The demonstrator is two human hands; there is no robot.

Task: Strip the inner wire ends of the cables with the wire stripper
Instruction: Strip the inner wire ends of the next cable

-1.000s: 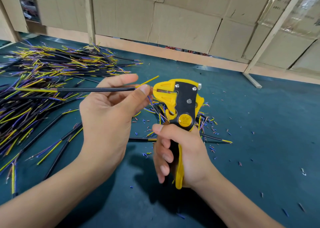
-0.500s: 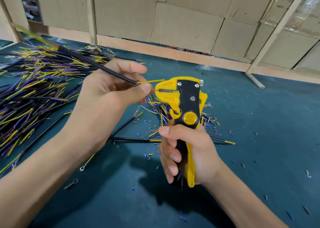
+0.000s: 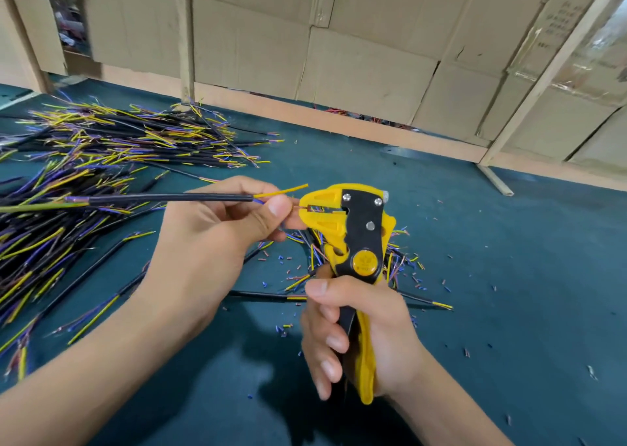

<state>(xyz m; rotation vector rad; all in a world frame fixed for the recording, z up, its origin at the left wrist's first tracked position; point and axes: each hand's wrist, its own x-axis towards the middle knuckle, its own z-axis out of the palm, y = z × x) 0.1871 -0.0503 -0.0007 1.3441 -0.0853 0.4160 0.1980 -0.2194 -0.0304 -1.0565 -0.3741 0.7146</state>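
My left hand pinches a black cable that lies level and points right. Its yellow inner wire sticks out free above the tool, while another thin inner wire runs from my thumb and fingertips into the jaws. My right hand grips the handles of the yellow and black wire stripper, which stands upright with its jaws facing left, right at my left fingertips.
Big heaps of black cables with yellow and purple ends cover the left of the teal table. Cut insulation bits and a small cable pile lie under the stripper. Cardboard walls and a wooden rail close the back.
The cable swung from a tilt up-left down to level. My left hand moved closer to the stripper jaws, and an inner wire now sits in them. The right hand stayed on the handles.
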